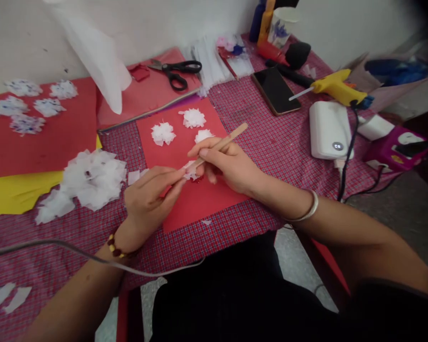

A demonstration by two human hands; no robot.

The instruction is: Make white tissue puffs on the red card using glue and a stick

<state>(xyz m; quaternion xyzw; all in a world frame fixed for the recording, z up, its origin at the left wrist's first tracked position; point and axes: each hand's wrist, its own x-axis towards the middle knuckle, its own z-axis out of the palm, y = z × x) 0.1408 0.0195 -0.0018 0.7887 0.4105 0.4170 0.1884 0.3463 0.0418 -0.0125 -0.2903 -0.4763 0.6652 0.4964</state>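
My right hand (228,164) is closed round a flat wooden stick (231,136), which slants down to the left. Its lower end meets the fingertips of my left hand (153,192), pinched on a small piece of white tissue paper. Just beneath the stick's tip a white tissue flower (191,175) is partly hidden by my fingers. Both hands are over a red paper sheet (203,209). Near its top lie more white flowers, one at the left (163,133), one in the middle (193,118), and one half covered by my right hand (204,136).
Left of my hands lies a heap of white tissue squares (94,178). Blue-speckled flowers (23,88) rest on red paper behind it. Black scissors (178,71), a phone (275,90), a yellow glue gun (337,88) and a white power bank (330,130) are farther back. A cable (57,243) crosses my left forearm.
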